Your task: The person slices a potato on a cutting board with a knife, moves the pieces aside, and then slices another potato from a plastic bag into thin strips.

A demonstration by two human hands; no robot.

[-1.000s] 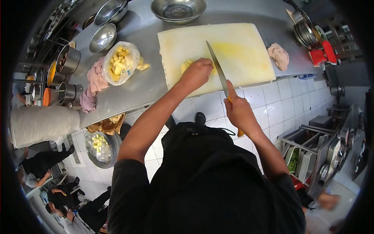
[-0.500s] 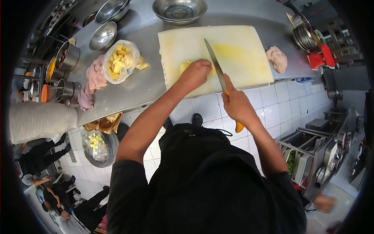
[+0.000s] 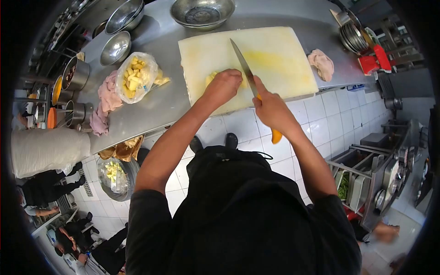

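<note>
On a white cutting board (image 3: 279, 46), my left hand (image 3: 224, 87) is closed with curled fingers over pale yellow food pieces (image 3: 211, 77); some show at its left side. My right hand (image 3: 275, 110) grips the orange handle of a long kitchen knife (image 3: 242, 59), index finger stretched along the top near the blade. The blade lies right beside my left fingertips, its tip pointing to the far side of the board. Left of the board sits a clear plastic bag (image 3: 135, 75) of yellow chunks.
Metal bowls (image 3: 115, 48) stand at the back of the steel table (image 3: 151, 107). A pink cloth (image 3: 109, 94) lies left, another cloth (image 3: 321, 64) right of the board. A lined bin (image 3: 118, 185) with scraps stands below. Several people are at lower left.
My right hand and the knife have slid slightly forward over the board. My left hand keeps its place on the yellow pieces. The whole view has shifted a little.
</note>
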